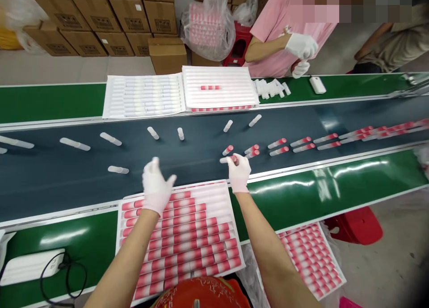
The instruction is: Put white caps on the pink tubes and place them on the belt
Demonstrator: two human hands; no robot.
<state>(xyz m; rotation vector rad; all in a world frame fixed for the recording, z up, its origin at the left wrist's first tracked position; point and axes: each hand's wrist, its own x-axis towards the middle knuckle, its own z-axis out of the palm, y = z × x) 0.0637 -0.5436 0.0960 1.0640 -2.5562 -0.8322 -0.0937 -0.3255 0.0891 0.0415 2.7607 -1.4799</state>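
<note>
My right hand (239,171), in a white glove, pinches a red-and-white tube (224,160) at the near side of the dark conveyor belt (187,160). My left hand (157,185), also gloved, hovers with thumb and fingers apart over the belt's near edge and holds nothing. Below both hands lies a white ridged tray (214,196) with rows of red-and-white tubes (187,232); its upper right grooves are bare. More red-and-white tubes (277,143) lie on the belt to the right of my right hand. Whitish tubes (110,139) lie scattered on the belt to the left.
Across the belt, a tray of white tubes (144,95) and a tray with one red tube (219,82) sit on the green ledge. A person in pink (278,35) stands there, gloved hands together. A white device with a black cable (33,267) lies lower left.
</note>
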